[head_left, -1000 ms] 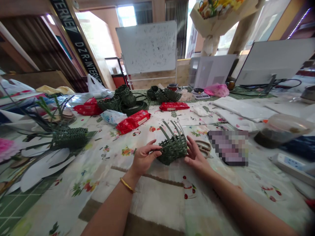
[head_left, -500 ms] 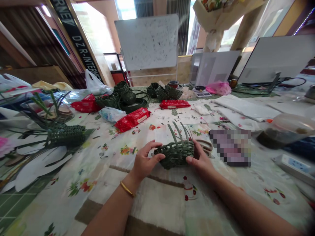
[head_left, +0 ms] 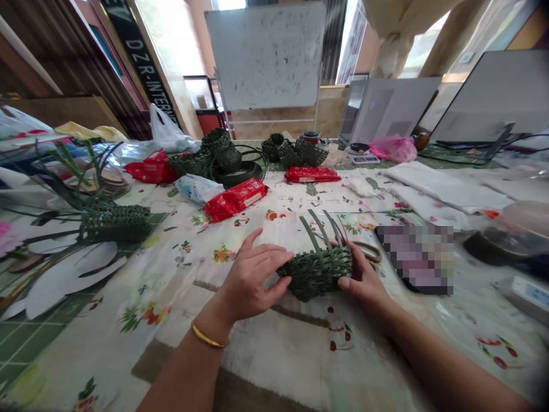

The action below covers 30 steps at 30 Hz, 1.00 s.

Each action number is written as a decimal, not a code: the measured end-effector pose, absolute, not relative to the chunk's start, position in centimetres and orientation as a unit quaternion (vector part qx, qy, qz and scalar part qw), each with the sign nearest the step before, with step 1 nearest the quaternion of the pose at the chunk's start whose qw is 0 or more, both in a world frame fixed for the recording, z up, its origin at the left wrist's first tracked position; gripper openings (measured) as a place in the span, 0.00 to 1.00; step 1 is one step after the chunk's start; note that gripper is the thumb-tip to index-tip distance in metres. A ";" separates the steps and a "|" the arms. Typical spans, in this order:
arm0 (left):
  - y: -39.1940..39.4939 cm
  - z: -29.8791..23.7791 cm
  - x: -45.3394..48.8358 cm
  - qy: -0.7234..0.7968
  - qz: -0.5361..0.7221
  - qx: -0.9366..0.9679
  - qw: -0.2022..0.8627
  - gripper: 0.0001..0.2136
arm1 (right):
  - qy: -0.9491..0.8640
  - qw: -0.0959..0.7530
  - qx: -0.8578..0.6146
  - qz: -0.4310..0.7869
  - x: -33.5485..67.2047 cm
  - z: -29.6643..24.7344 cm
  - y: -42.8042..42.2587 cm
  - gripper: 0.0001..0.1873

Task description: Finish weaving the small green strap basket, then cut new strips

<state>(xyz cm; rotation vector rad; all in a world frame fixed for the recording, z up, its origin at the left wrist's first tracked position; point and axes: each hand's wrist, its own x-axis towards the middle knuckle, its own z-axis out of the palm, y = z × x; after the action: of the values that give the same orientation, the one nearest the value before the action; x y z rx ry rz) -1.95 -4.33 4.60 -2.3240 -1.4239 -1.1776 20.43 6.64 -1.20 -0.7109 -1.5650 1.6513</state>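
Note:
A small dark green woven basket (head_left: 319, 272) is in front of me, with several loose strips standing up from its far rim. My right hand (head_left: 362, 277) grips its right end, thumb on the near side and fingers mostly hidden behind it. At the left end, my left hand (head_left: 259, 277) has its fingertips and thumb on either side of the edge, with the index finger raised away. Behind my right hand lie scissors with tan handles (head_left: 369, 252), partly hidden.
A phone (head_left: 414, 260) with a blurred screen lies to the right. Red packets (head_left: 235, 199), a strip coil (head_left: 240, 174) and more woven pieces (head_left: 298, 150) are at the back. Another woven basket with long loose strips (head_left: 115, 223) lies on the left. A power strip (head_left: 527, 294) is at far right.
The view has shifted, so things sit slightly further right. My left hand has turned and its fingers have straightened along the basket's left edge. My right hand keeps its grip.

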 end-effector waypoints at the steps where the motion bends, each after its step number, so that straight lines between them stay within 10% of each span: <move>1: -4.4 4.6 -1.9 -0.480 -0.394 -0.779 0.091 0.16 | -0.609 0.370 -0.277 0.645 20.4 -1.0 6.6 0.47; 30: -5.3 5.5 -2.1 -0.479 -0.346 -0.796 0.132 0.16 | -0.651 0.370 -0.260 0.609 20.5 -1.6 6.7 0.47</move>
<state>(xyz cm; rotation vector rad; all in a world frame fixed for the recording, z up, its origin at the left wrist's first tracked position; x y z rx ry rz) -2.13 -5.28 5.54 -2.3101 -1.3918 -1.0039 20.54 6.67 -1.60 -0.6675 -1.6717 1.5640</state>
